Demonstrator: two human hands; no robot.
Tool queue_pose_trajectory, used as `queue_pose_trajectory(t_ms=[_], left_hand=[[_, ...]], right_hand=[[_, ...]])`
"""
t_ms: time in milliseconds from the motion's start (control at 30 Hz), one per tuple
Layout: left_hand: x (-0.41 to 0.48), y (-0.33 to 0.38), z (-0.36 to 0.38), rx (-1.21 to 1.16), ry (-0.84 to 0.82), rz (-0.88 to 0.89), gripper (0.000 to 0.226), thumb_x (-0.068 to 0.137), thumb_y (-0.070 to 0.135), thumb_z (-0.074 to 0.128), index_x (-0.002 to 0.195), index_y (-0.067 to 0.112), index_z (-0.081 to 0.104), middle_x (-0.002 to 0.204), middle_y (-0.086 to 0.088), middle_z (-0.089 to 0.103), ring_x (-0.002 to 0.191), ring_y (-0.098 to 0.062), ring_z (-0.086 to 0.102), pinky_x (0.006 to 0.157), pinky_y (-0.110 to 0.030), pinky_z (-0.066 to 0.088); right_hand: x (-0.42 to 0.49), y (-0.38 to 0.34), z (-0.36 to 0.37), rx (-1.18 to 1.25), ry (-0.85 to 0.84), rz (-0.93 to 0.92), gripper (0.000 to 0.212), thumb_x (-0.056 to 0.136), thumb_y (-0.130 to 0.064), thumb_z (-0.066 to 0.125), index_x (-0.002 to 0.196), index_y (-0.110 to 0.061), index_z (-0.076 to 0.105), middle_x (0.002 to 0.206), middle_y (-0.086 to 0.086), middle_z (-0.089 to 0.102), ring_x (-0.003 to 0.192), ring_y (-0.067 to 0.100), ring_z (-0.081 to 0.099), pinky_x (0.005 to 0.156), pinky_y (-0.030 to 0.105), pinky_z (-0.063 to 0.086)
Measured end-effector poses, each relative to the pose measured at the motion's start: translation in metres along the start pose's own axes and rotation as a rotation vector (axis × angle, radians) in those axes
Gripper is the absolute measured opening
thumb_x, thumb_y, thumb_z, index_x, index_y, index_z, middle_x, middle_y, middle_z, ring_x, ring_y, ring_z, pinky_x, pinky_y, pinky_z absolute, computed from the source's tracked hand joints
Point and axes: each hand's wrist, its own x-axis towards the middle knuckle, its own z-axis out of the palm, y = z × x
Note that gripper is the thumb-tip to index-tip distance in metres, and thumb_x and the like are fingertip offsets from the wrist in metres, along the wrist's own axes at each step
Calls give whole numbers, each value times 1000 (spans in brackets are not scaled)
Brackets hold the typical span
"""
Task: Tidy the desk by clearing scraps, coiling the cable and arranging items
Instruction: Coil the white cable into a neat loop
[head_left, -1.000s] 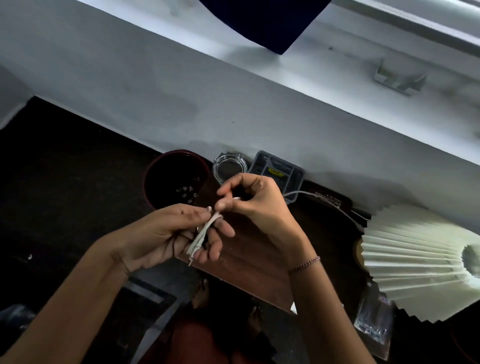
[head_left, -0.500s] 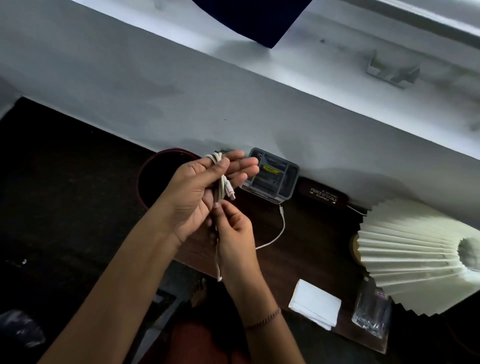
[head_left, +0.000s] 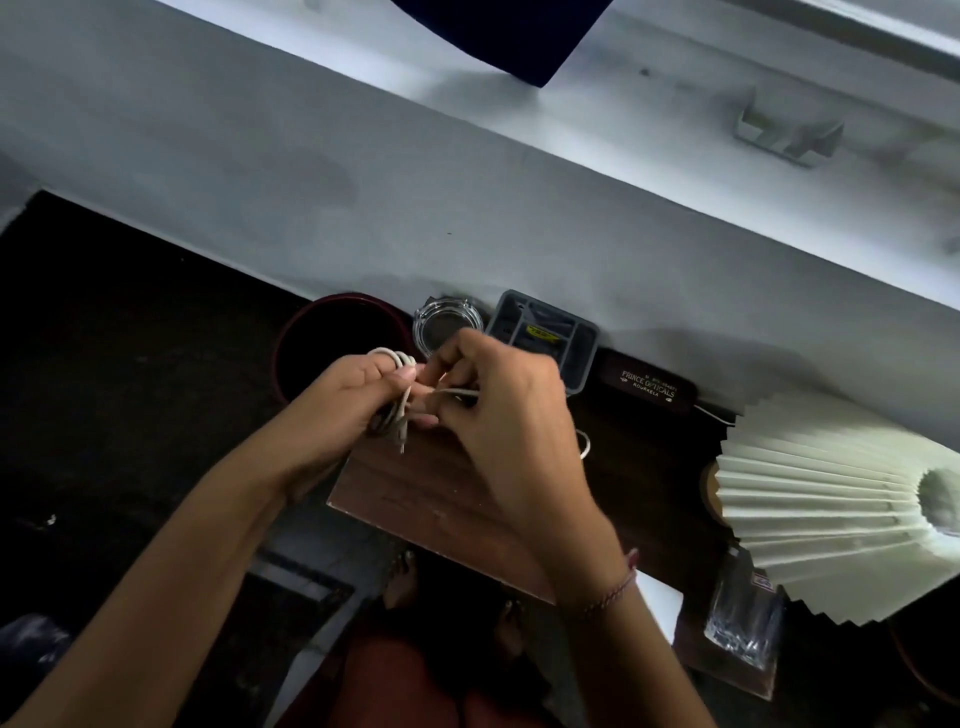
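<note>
White cable (head_left: 400, 395) is held above the wooden surface (head_left: 415, 493). The left hand (head_left: 353, 405) is closed around its loops, and the right hand (head_left: 498, 410) pinches one loose strand beside them. Behind the hands stand a dark bowl (head_left: 311, 332), a glass jar (head_left: 444, 325) and a grey tray (head_left: 545, 332).

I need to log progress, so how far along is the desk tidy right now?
Done: several loops of the white cable are gathered in the left hand. In hand: the right hand is feeding a loose strand into the bundle. Left: a tail still lies on the desk, and the white paper and clear packet at its front edge await arranging.
</note>
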Motion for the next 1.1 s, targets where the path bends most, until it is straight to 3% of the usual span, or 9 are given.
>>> queue_pose_trajectory(t_ms=[167,300,400,500,633,767,867,967,1100], left_hand=[[-9,3,-12,-122,-258,-141,44,90,30,39,88,0,71,82,-22,73,69,-23,72,58,-21,57],[-14,5,-15,-229,-405,-82,41,84,42,53,89,6,74,77,-16,72,64,-16,69,59,-18,56],[-11,6,-6,-298,-411,-5,29,77,33,59,88,11,74,74,-11,73,60,-10,68,54,-14,54],[-2,4,5,-363,-319,7,28,81,26,52,81,7,73,75,-14,74,59,-11,69,51,-14,54],[7,-3,10,-468,-269,-8,36,85,25,46,85,5,75,86,-17,75,70,-14,72,55,-15,56],[12,-7,15,-604,-221,-6,42,94,24,37,96,0,70,99,-18,73,86,-20,72,65,-18,58],[19,-2,17,-666,-151,20,43,100,24,28,108,-4,59,107,-18,70,99,-23,69,79,-20,57],[20,0,19,-712,-122,26,40,101,20,27,116,-8,52,113,-23,66,104,-29,66,87,-25,54],[22,-2,18,-658,11,92,37,100,8,24,126,-11,43,123,-28,57,108,-28,63,88,-25,54]], right_hand=[[34,18,-14,156,-141,-26,29,53,-31,88,65,-27,62,55,-12,61,54,-2,54,52,11,42],[41,33,-4,669,-317,61,15,62,-17,81,66,-23,69,65,-7,68,66,7,64,70,24,53],[29,34,18,1267,-356,297,2,73,-15,65,72,-15,67,45,-5,60,39,5,57,44,17,50],[16,37,46,1518,-184,555,29,91,-2,46,77,-13,69,44,-1,49,32,7,45,32,13,42],[7,36,63,1448,82,535,52,87,14,35,70,-16,75,64,-3,68,52,6,59,44,11,48],[0,34,64,962,145,598,28,91,4,40,90,-4,66,85,14,70,77,19,64,70,32,54],[-11,27,65,626,21,558,25,95,-12,44,85,-21,65,69,-6,61,59,0,50,59,21,41],[-17,21,59,387,-26,517,25,96,-21,41,76,-25,56,60,-9,49,47,3,40,47,19,30],[-18,19,43,201,-153,413,24,95,-29,43,100,-23,65,67,-10,49,55,4,40,48,21,28]])
